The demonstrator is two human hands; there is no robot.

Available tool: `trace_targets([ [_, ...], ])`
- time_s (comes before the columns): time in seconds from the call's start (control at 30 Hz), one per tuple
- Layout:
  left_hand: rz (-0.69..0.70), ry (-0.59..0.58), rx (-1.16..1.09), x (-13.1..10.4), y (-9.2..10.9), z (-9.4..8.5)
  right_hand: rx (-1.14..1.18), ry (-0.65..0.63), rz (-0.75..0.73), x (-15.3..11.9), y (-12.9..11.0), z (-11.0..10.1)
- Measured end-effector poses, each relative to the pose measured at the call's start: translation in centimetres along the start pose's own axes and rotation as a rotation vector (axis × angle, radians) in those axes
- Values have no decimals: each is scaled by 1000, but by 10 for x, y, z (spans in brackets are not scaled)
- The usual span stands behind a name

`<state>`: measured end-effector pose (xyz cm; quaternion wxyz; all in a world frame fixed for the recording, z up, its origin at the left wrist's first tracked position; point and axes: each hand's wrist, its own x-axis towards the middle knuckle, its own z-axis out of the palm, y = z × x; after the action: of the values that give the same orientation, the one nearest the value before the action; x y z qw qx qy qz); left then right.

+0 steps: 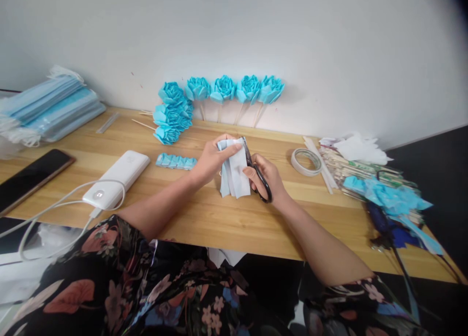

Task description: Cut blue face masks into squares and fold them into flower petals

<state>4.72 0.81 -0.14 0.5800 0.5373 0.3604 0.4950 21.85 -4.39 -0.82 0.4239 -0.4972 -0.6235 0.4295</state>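
No readable text anywhere in this shot. The white power bank shows a bare casing, the dark phone has a blank screen, and the printing on the packets stacked at the desk's right end is too small to read.

My wooden surface carries a stack of blue face masks at far left, a dark phone and a white power bank with its cable. Blue paper roses lie by the wall, a folded blue strip nearer me. At right sit a tape roll, white scraps and blue ribbon bits.
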Motion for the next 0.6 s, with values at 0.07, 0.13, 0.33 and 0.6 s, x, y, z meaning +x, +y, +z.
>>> trace_targets([
  [0.07, -10, 0, 0, 0, 0, -1, 10, -1, 7, 0, 0, 0],
  [0.13, -14, 1, -3, 0, -1, -1, 19, 2, 10, 0, 0, 0],
  [0.33, 3, 1, -10, 0, -2, -1, 45, 11, 28, 0, -2, 2],
  [0.6, -14, -5, -55, 1, -1, 0, 74, 33, 49, 0, -4, 3],
])
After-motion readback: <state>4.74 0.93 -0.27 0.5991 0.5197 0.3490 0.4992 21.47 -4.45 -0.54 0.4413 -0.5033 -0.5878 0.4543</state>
